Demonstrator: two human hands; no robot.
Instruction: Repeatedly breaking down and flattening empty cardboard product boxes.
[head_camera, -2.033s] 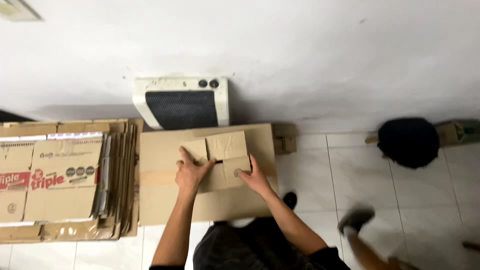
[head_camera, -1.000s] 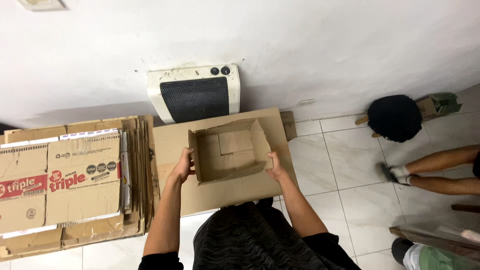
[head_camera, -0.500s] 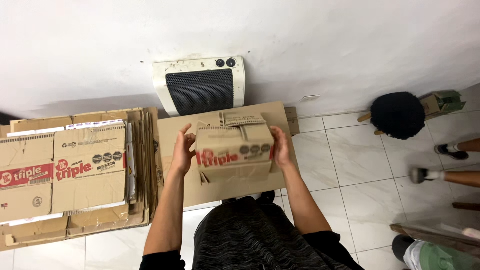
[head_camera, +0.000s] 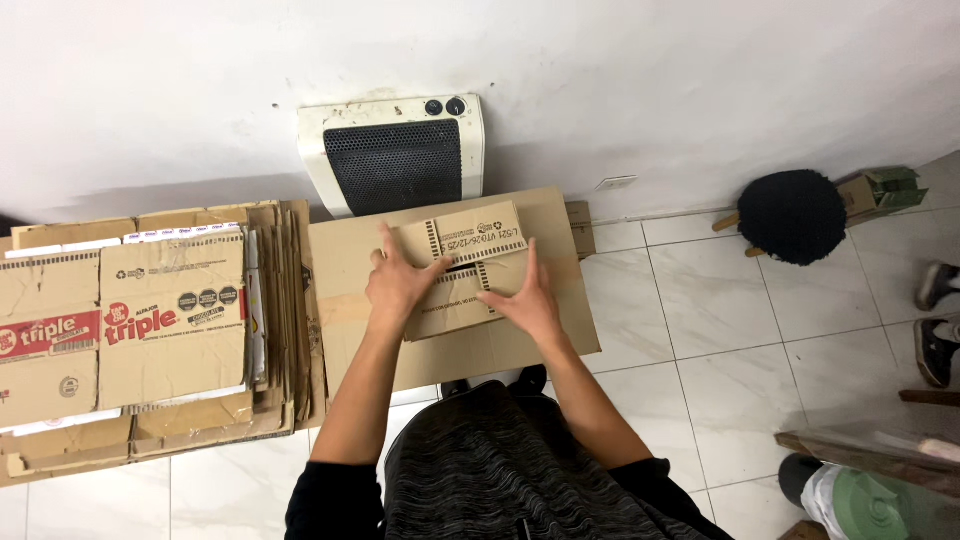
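Two hands: both of mine lie flat on the small cardboard box (head_camera: 465, 272), palms down, nothing clamped.
Left fingers: spread apart (head_camera: 385, 245), the left hand (head_camera: 398, 283) pressing the left part of the box top, one fingertip reaching toward the far flap.
Right fingers: straight and close together (head_camera: 528, 262), the right hand (head_camera: 525, 300) resting on the right part of the top, pointing away from me.
What has changed: half a second ago I held the box up between my hands with its printed side toward me; a second ago it stood open. Now it is down, with its flaps folded over and my palms on them.
What that means: I judge the flaps are being closed and pressed flat, with the box no longer carried.
Box against fingers: directly beneath both palms, touching them, its far flap showing beyond my fingertips.
Beneath the box: a large flat cardboard sheet (head_camera: 345, 270) that serves as my tabletop.
Left of it: a stack of flattened cartons (head_camera: 150, 330).
Beyond: a white heater (head_camera: 395, 150) against the wall.
Right: a black round stool (head_camera: 792, 215) on the tiled floor (head_camera: 700, 320).
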